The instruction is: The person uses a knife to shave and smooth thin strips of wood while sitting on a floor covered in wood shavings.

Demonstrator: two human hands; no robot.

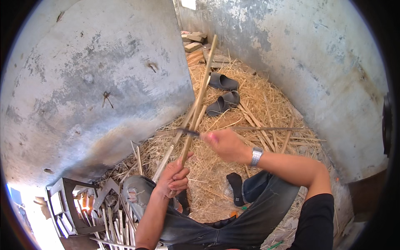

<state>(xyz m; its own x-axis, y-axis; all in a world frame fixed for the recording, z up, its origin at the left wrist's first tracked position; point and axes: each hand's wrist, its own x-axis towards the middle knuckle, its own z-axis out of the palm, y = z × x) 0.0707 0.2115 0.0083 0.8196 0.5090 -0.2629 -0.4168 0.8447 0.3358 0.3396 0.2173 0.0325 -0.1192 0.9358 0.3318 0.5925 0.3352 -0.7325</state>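
Note:
My left hand (174,178) is closed around the lower end of a long, pale bamboo strip (206,73), which slants up and away from me. My right hand (226,146), with a metal watch (256,156) on the wrist, grips a knife by its handle, of which a bit of pink shows. The dark knife blade (188,132) lies across the strip a little above my left hand; motion blurs it. Whether the blade is cutting in or only touching cannot be made out. Another pale strip (166,158) runs beside the held one, near my left knee.
Shavings (208,175) cover the floor around my legs. Two dark slippers (223,104) lie ahead, with loose strips (266,133) to their right. Bricks (193,41) are stacked farther back. Many cut strips (118,225) stand at lower left beside a dark frame (68,208). Worn walls (104,62) enclose the space.

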